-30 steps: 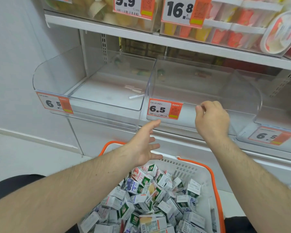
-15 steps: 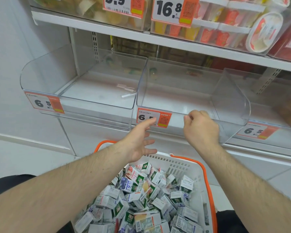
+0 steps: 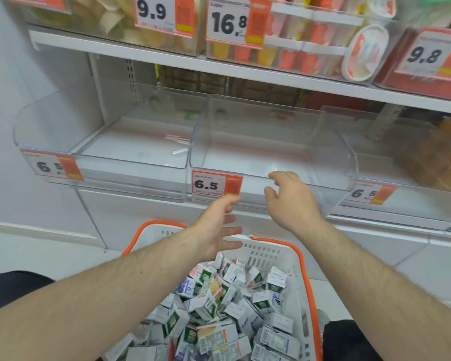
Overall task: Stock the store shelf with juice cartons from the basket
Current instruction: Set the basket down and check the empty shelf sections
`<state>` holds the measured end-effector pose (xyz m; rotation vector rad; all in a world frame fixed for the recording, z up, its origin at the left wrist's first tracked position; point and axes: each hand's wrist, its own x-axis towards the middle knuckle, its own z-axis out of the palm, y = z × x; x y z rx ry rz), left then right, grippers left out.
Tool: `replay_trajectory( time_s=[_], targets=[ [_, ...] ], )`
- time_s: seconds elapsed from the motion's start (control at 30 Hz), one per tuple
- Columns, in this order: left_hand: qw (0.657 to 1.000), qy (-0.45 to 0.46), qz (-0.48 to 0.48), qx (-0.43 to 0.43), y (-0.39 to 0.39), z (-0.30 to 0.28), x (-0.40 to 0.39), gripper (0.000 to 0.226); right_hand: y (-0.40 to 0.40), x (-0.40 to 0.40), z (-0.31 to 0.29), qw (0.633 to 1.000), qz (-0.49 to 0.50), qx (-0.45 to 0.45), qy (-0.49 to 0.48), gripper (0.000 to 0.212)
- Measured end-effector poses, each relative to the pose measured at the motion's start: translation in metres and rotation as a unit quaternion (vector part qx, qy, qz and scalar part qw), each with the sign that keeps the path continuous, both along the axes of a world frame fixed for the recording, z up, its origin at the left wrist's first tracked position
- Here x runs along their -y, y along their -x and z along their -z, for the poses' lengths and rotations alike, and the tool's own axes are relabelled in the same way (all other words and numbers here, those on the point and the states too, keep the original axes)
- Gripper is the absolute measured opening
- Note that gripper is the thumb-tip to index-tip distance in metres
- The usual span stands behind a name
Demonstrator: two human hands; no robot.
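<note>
1. The store shelf [image 3: 245, 214] fills the upper half of our view. Its lower level carries clear plastic bins, each with a 6.5 price tag; the level above is already full of other packaged goods.
2. The basket [image 3: 267, 252], white with an orange rim, sits low in front of us, just beside the shelf's foot, and is heaped with juice cartons [image 3: 219, 303] lying at every angle.
3. The middle bin [image 3: 331, 155], straight ahead, shows no cartons on its floor; the left bin [image 3: 37, 126] holds only what look like a few loose straws. We judge the stocking has hardly begun, since we see no carton from the basket in these bins.
4. Our right hand [image 3: 290, 201] is at the front lip of the middle bin, fingers loosely curled with the tips close to or on the edge; we cannot tell whether it actually grips the plastic. It holds no carton.
5. Our left hand [image 3: 218, 226] hangs above the far end of the basket, fingers straight and spread, holding nothing.
6. The step in hand looks like readying the middle bin. The next move calls for a hand to drop into the heap, take a carton, turn it upright and set it at the back of the bin.
7. The jumble means each carton will need turning before it stands in a row.
</note>
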<state>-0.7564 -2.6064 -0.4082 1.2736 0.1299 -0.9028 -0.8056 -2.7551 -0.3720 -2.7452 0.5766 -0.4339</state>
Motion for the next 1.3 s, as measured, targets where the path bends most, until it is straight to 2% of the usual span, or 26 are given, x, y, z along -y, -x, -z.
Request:
replay_trajectory(
  time_s=[0.1,0.17,0.27,0.4,0.5,0.57,0.67,0.73,0.93,1.17,1.3],
  targets=[
    [0.998,-0.002,0.018,0.068,0.023,-0.007,0.024,0.019,0.018,0.017,-0.007,0.996,-0.023,0.084,0.02,0.037],
    [0.984,-0.003,0.031,0.173,0.035,-0.017,0.041,0.011,0.028,0.032,-0.016,0.983,-0.008,0.182,0.029,0.031],
    [0.927,-0.006,0.051,0.37,0.054,-0.034,0.08,0.021,0.046,0.074,-0.024,0.967,0.077,0.241,0.024,0.033],
    [0.802,-0.08,0.072,0.588,0.07,-0.042,0.131,0.026,0.064,0.137,-0.013,0.971,0.186,0.15,-0.005,0.048],
    [0.721,-0.152,0.064,0.673,0.072,-0.04,0.165,0.039,0.072,0.177,-0.01,0.972,0.218,0.084,-0.033,0.062],
    [0.685,-0.203,0.069,0.696,0.07,-0.041,0.181,0.045,0.075,0.201,-0.01,0.969,0.229,0.067,-0.067,0.068],
    [0.652,-0.285,0.09,0.697,0.067,-0.038,0.191,0.049,0.078,0.228,-0.008,0.961,0.229,0.044,-0.146,0.074],
    [0.633,-0.323,0.104,0.696,0.067,-0.035,0.196,0.052,0.079,0.236,-0.004,0.964,0.213,0.041,-0.156,0.071],
    [0.638,-0.317,0.088,0.696,0.069,-0.029,0.199,0.053,0.077,0.235,0.003,0.959,0.219,0.111,-0.144,0.063],
    [0.653,-0.296,0.109,0.689,0.067,-0.031,0.195,0.056,0.076,0.237,0.007,0.965,0.207,0.11,-0.116,0.068],
    [0.675,-0.276,0.115,0.675,0.064,-0.032,0.194,0.055,0.073,0.235,0.001,0.964,0.207,0.129,-0.108,0.064]
  ],
)
